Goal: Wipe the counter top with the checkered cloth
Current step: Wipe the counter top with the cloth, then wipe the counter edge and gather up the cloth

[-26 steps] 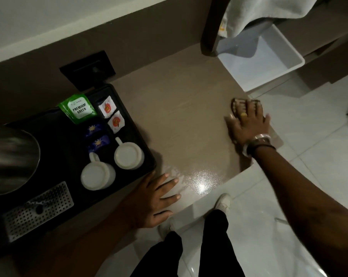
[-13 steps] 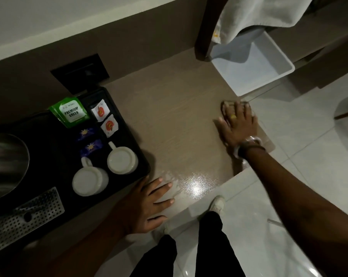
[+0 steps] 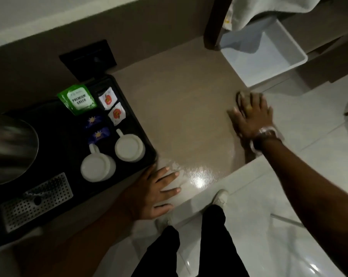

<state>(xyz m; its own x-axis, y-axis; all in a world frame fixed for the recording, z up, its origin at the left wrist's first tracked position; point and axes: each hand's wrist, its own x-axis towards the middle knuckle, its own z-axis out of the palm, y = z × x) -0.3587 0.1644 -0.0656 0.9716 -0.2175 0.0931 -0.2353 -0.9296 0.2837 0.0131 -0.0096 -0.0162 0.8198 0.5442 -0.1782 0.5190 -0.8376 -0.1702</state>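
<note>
Head view: we see right hand (image 3: 251,114) flat, fingers straight, pressing checkered cloth (image 3: 240,96) at the right edge of the brown counter top (image 3: 179,108); cloth mostly hidden, axis unclear. Left hand (image 3: 155,193) flat beside black tray (image 3: 137,124). White tiled floor (image 3: 319,160).

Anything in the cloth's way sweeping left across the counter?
Mid-counter, nothing visible. The right hand presses the checkered cloth at the right edge of the counter top; the left hand lies flat at the front edge, and the black tray covers the left end.

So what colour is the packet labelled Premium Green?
The packet is bright green with a white label panel; head view shows it best.
</note>
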